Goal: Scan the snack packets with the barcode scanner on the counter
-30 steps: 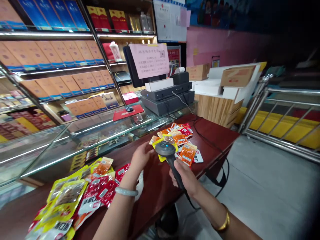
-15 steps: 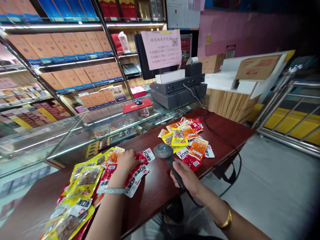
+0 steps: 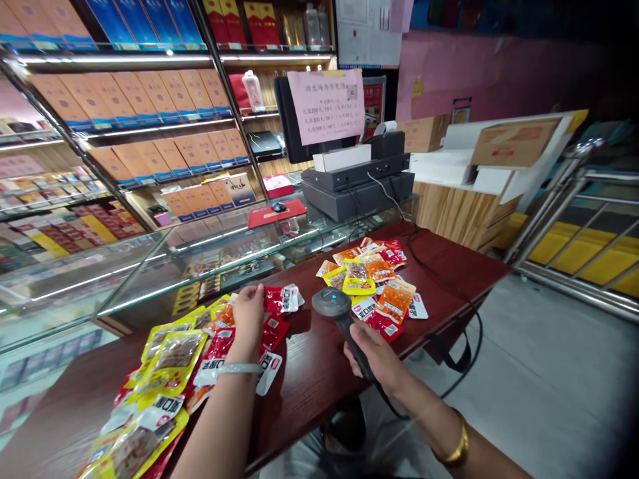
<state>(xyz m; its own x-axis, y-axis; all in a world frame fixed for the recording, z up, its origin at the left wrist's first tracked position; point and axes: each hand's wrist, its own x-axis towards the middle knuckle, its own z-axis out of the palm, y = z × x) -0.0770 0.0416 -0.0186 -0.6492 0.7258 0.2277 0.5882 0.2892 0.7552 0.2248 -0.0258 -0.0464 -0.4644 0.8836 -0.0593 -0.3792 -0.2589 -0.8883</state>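
Red Packet in Left Hand, Scanner in Right

I find the left hand (image 3: 249, 311) pinching a red packet (image 3: 278, 299) beside the left pile (image 3: 172, 359); fingers hide one end. I cannot tell whether it clears the table (image 3: 309, 372). The right hand (image 3: 373, 354) grips the scanner (image 3: 333, 304), partly covering its handle. The frame crops the pile's bottom.

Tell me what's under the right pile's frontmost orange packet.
A red-and-white packet shows at its left, a white packet at its right; the rest beneath is covered.
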